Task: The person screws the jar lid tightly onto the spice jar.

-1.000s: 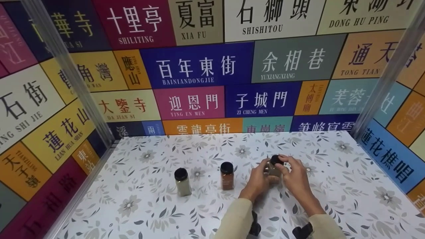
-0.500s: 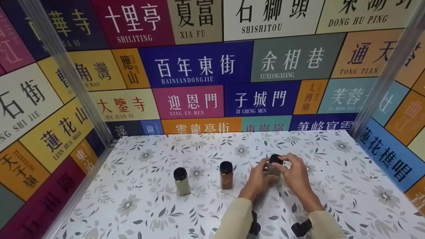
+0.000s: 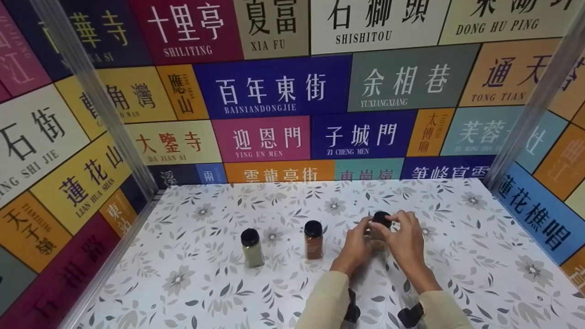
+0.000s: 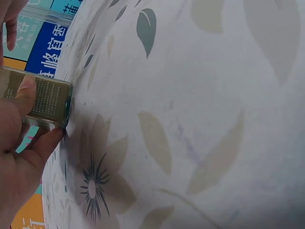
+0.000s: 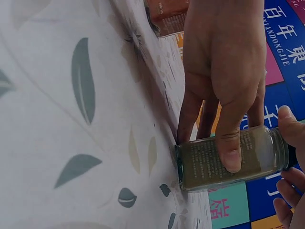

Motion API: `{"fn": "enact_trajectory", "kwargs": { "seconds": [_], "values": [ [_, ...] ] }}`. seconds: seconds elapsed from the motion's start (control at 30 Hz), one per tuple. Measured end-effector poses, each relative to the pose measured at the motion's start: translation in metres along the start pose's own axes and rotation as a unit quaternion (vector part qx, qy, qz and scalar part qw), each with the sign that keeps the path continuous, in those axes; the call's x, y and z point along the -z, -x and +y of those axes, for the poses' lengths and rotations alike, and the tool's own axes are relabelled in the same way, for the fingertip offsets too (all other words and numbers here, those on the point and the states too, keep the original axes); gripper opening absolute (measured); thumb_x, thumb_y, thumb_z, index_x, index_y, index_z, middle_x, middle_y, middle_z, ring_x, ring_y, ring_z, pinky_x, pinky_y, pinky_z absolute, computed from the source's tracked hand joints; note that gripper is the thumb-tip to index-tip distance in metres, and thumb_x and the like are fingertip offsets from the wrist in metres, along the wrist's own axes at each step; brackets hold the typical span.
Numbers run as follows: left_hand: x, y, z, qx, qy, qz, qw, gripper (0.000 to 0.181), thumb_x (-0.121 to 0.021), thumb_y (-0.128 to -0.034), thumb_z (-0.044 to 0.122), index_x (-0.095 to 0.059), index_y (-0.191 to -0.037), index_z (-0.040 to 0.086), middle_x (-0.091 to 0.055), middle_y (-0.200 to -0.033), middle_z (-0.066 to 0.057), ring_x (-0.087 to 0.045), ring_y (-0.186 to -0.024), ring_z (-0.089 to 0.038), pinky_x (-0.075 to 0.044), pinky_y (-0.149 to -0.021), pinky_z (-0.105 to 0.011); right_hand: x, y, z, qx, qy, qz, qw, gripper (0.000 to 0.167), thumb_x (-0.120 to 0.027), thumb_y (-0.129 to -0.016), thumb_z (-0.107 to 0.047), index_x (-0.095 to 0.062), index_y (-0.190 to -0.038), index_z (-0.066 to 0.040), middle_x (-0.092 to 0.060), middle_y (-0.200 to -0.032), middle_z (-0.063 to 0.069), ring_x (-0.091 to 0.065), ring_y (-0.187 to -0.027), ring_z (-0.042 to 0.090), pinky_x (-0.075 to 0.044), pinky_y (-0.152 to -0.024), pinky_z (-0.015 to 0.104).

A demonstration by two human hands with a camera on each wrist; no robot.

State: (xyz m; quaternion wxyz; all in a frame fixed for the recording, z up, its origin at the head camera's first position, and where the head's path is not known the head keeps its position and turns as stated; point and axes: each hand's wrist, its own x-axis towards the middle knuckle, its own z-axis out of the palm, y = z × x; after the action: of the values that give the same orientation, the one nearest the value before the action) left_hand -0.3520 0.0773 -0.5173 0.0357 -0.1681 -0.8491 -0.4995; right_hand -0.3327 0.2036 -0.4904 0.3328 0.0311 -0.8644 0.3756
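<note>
In the head view, my left hand [image 3: 357,246] grips a small glass spice jar [image 3: 377,236] at the right of the table. The jar stands upright, filled with olive-brown powder and printed with small text, as the right wrist view of the same jar [image 5: 202,167] shows. Its base meets the table. Thumb and fingers of my right hand [image 3: 408,246] pinch the black cap [image 3: 381,218] on top. My left thumb lies flat along one face of the glass. Part of the cap is hidden by the right fingers.
Left of my hands stands a capped jar of reddish-brown powder [image 3: 314,245]. Farther left is a capped jar of pale green powder [image 3: 254,254]. The table [image 3: 219,283] has a floral cover. A wall of coloured signs [image 3: 269,87] and clear corner posts [image 3: 521,100] enclose it.
My right thumb has shifted a little leftward across the cap. The left hand keeps its hold on the jar, and the other two jars stay in place.
</note>
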Motion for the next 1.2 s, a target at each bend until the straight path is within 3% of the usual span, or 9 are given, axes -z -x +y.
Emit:
{"fn": "enact_trajectory", "kwargs": {
  "seconds": [0.13,0.3,0.53,0.73,0.9,1.07,1.2],
  "values": [
    [-0.001,-0.001,0.001,0.004,-0.001,-0.001,1.0,0.057,-0.076,-0.0879,0.016,-0.053,-0.14,0.017,-0.068,-0.131,-0.01,-0.068,-0.117,-0.02,-0.053,-0.099,-0.025,0.002,0.0,0.001,0.004,-0.021,-0.01,0.9997,0.034,-0.085,-0.08,-0.018,-0.065,-0.097,0.002,-0.062,-0.109,0.02,-0.06,-0.105,0.04,-0.046,-0.089,0.051],
    [-0.001,-0.002,0.0,0.016,0.009,0.001,0.9998,0.059,-0.078,-0.0854,0.015,-0.054,-0.139,0.02,-0.07,-0.128,-0.008,-0.067,-0.118,-0.019,-0.052,-0.1,-0.025,0.003,-0.001,0.002,0.01,-0.055,-0.036,0.9978,0.02,-0.073,-0.084,-0.004,-0.065,-0.101,0.003,-0.066,-0.126,0.018,-0.06,-0.12,0.039,-0.047,-0.098,0.05],
    [0.0,-0.003,-0.001,0.034,0.006,0.003,0.9994,0.062,-0.08,-0.0831,0.023,-0.054,-0.139,0.026,-0.07,-0.128,-0.006,-0.066,-0.119,-0.019,-0.052,-0.101,-0.028,0.002,-0.001,0.008,0.042,-0.071,-0.021,0.9964,0.019,-0.077,-0.08,0.003,-0.068,-0.097,0.002,-0.071,-0.11,0.018,-0.063,-0.107,0.037,-0.04,-0.093,0.019],
    [-0.002,-0.002,0.0,0.05,0.021,0.0,0.9985,0.061,-0.08,-0.0828,0.022,-0.055,-0.138,0.03,-0.068,-0.131,-0.002,-0.064,-0.121,-0.016,-0.05,-0.104,-0.029,0.0,0.002,0.011,0.043,-0.079,0.001,0.996,0.022,-0.082,-0.076,0.002,-0.069,-0.093,0.002,-0.066,-0.103,0.02,-0.06,-0.098,0.035,-0.039,-0.087,0.03],
    [-0.002,-0.002,0.0,0.029,0.012,0.006,0.9995,0.058,-0.078,-0.0848,0.02,-0.055,-0.138,0.025,-0.069,-0.129,-0.006,-0.067,-0.118,-0.017,-0.052,-0.1,-0.026,-0.003,0.003,0.01,0.032,-0.093,0.02,0.995,0.024,-0.085,-0.073,0.0,-0.07,-0.092,0.002,-0.065,-0.099,0.019,-0.059,-0.094,0.033,-0.038,-0.083,0.026],
    [-0.002,-0.002,-0.001,0.026,0.016,0.007,0.9995,0.056,-0.078,-0.0847,0.022,-0.056,-0.136,0.028,-0.07,-0.129,-0.005,-0.068,-0.116,-0.016,-0.053,-0.098,-0.025,-0.005,0.005,0.008,0.012,-0.1,0.031,0.9944,0.026,-0.087,-0.071,-0.001,-0.07,-0.091,0.002,-0.065,-0.099,0.017,-0.056,-0.093,0.016,-0.038,-0.082,0.021],
    [-0.003,-0.002,0.0,0.021,0.018,0.008,0.9996,0.057,-0.079,-0.0834,0.023,-0.056,-0.135,0.027,-0.071,-0.127,-0.006,-0.068,-0.114,-0.016,-0.053,-0.098,-0.024,-0.002,0.004,0.007,-0.024,-0.119,0.007,0.9925,0.029,-0.087,-0.072,-0.003,-0.07,-0.095,0.001,-0.062,-0.112,0.018,-0.048,-0.103,0.001,-0.04,-0.086,0.026]
  ]
}}
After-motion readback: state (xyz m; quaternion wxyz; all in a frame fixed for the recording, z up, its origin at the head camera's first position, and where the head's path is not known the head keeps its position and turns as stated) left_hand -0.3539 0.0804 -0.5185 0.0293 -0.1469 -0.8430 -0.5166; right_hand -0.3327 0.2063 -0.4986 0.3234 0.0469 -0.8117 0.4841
